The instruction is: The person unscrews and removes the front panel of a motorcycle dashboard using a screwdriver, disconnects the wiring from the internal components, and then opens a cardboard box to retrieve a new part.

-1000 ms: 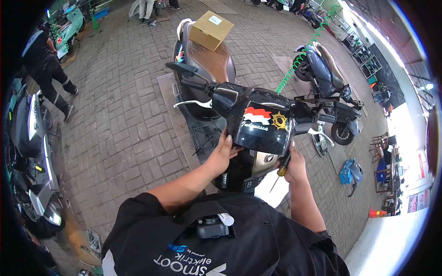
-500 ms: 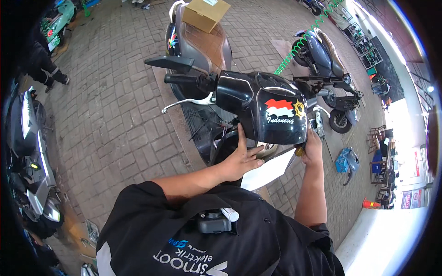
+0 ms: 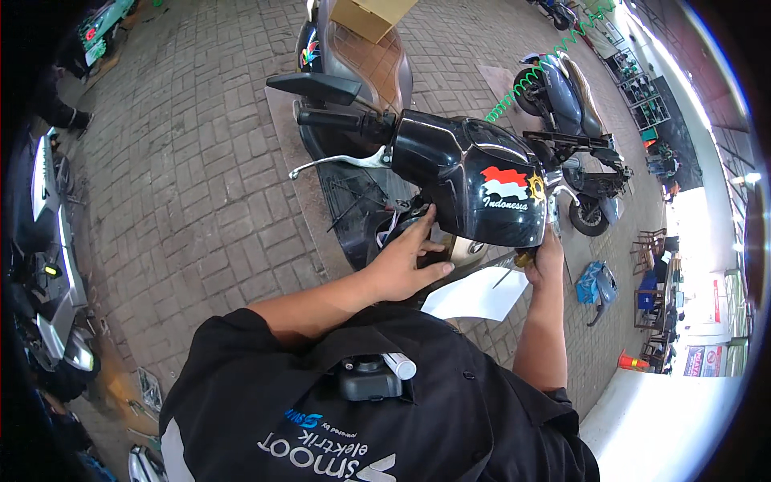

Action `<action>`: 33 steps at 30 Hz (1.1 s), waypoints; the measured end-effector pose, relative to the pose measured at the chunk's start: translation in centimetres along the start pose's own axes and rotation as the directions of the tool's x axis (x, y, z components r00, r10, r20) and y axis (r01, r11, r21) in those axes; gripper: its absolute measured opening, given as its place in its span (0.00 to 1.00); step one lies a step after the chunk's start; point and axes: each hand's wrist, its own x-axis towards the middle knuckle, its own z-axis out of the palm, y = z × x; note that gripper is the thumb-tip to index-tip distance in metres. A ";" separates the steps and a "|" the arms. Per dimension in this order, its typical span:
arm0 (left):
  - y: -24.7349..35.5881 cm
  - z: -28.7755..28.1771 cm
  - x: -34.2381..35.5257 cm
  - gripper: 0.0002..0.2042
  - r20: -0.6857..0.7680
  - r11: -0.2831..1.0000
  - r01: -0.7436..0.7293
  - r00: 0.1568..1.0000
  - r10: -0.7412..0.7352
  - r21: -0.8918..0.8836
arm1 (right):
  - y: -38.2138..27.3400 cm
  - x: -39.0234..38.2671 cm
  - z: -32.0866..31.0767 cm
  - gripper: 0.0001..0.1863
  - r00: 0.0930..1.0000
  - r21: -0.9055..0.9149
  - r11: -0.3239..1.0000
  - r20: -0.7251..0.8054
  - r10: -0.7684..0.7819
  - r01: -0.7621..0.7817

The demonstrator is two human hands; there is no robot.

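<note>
Touching the lower left edge of the black front cowl with its index fingertip, your left hand has its fingers spread and the thumb pointing out to the right; no object is visible in its grasp. Your right hand is at the cowl's lower right corner, fingers curled around the yellowish handle of a screwdriver, whose shaft slants down and left over a white sheet. How firmly you grip the handle, I cannot tell.

Position: the cowl sits at the handlebar of the scooter directly in front of you, above both hands. A black mirror and a silver brake lever extend to its left.

Markings: the cowl's face carries a red-and-white flag sticker with one word in white script beneath it, legible, and a yellow sun-like emblem just beside it. Your black shirt bears large white lettering plus a smaller blue logo, upside down from this view. A printed banner shows at far right, too small and distorted to read reliably.

Surroundings: a cardboard box rests on the brown seat; a second, blue-grey scooter stands beyond, near a green coiled hose.
</note>
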 end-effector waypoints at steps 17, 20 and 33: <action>0.2 0.6 -0.4 0.31 -0.229 0.958 -0.174 0.947 0.227 0.230 | -0.1 -1.6 1.6 0.23 0.999 -0.050 0.999 -0.035 -0.023 0.021; 0.3 1.1 -0.4 0.32 -0.243 0.947 -0.206 0.933 0.267 0.248 | 0.1 -1.7 1.9 0.24 0.998 -0.039 0.999 -0.059 -0.037 0.035; -3.0 1.3 0.7 0.40 -0.087 0.871 -0.007 0.995 -0.040 -0.491 | 1.8 -2.5 2.1 0.21 0.999 0.244 0.969 -0.014 0.044 -0.039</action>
